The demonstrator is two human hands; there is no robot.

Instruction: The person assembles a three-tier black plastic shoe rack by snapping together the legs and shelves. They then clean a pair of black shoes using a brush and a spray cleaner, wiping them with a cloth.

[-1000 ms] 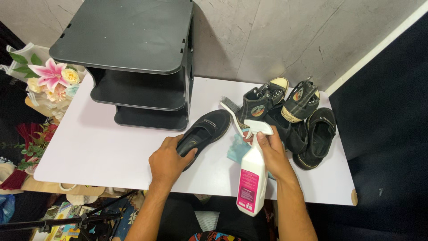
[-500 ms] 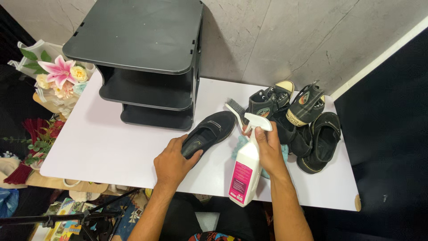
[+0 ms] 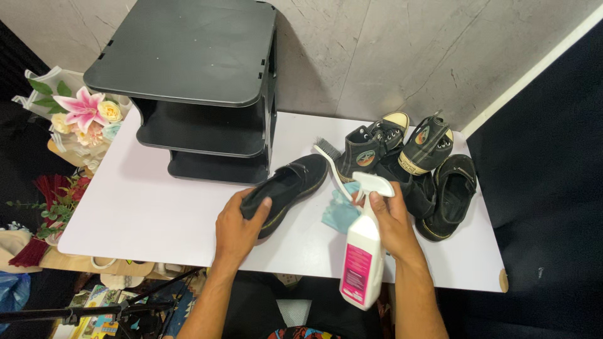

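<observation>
While I look down in the head view, my left hand (image 3: 235, 229) is wrapped round the heel end of one black slip-on shoe (image 3: 289, 188), fingers curled over its rim, thumb underneath; the shoe lies tilted on the white table (image 3: 125, 207), toe pointing toward the shoe pile. My right hand (image 3: 391, 220) is closed round the neck of one white spray bottle (image 3: 362, 260) w/ pink label, index finger on the trigger, nozzle aimed at the slip-on.

Counts: 1 spray bottle, 1 brush (image 3: 331, 160) w/ white handle just beside the shoe's toe, 1 light-blue cloth (image 3: 339, 212) between shoe and bottle, touching neither hand as far as I can tell. Shoes: 1 in my grip, plus 2 black high-top sneakers (image 3: 377, 147) and at least 2 more black low shoes (image 3: 452, 194) piled at the right, so approx 5.

1 black three-tier shelf rack (image 3: 195, 69) stands at the table's back left. Grey marbled wall (image 3: 377, 56) behind, 1 bunch of flowers (image 3: 81, 116) off the left edge.
</observation>
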